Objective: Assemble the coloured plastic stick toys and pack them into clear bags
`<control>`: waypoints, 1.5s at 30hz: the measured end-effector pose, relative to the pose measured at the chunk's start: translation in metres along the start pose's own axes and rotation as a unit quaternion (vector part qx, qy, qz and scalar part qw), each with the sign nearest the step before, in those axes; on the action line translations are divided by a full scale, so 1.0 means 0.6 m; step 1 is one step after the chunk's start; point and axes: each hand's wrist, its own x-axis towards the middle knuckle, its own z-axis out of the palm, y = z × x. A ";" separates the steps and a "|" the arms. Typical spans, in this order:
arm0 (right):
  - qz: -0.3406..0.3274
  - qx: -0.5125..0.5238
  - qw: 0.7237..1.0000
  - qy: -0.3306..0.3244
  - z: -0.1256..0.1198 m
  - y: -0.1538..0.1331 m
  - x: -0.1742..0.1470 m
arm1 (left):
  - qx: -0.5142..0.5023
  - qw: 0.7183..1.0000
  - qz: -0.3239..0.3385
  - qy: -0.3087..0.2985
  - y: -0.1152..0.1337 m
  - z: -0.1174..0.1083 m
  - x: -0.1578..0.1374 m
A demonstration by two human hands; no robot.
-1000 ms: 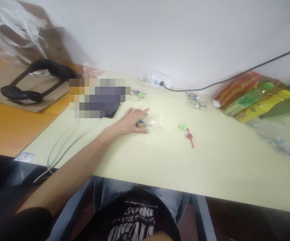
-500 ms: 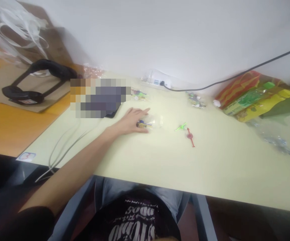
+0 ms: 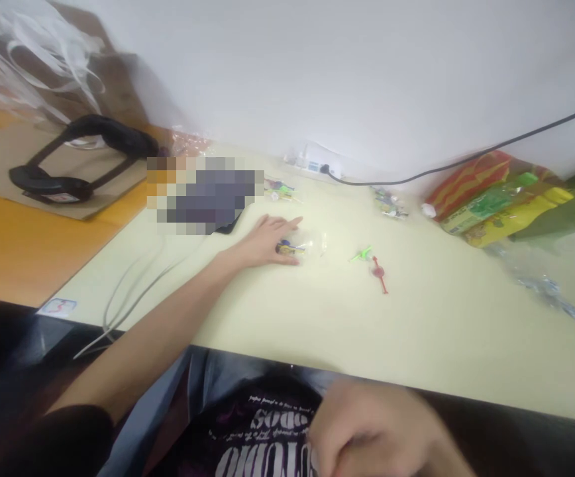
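My left hand rests on the table, thumb and fingers on both sides of a clear plastic container, apparently lying on its side. Small blue and yellow plastic pieces show inside it, partly behind the fingers. Low in the view, my right hand is raised in front of my chest with its fingers curled in. It is blurred, and what it holds, if anything, is hidden. To the right of the container lie a bright green plastic piece and a red one with a round middle and an arrow-like tip.
Small bagged parts and another bundle lie near the wall. A pixelated dark device, cables and a black headset-like frame are leftward. Drink packs and a clear bag lie rightward.
My right hand has come up into view at the bottom, in front of my chest. My left hand stays at the container; the whole view has shifted slightly.
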 end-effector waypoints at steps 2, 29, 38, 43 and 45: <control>0.004 -0.075 0.972 0.223 -0.065 -0.025 -0.083 | -0.001 1.000 0.001 0.001 0.000 0.000 0.000; 0.296 -0.384 0.599 0.637 -0.212 0.110 -0.120 | -0.003 1.000 -0.007 -0.005 0.004 -0.003 0.001; 0.346 -0.370 0.561 0.655 -0.165 0.097 -0.180 | -0.002 1.000 0.001 -0.001 0.002 0.000 0.000; 0.225 -0.347 0.617 0.669 -0.166 0.028 -0.123 | -0.003 1.000 0.001 0.000 0.002 0.000 -0.001; 0.168 -0.377 0.647 0.641 -0.192 0.002 -0.082 | -0.002 1.000 -0.002 0.001 0.004 -0.001 -0.001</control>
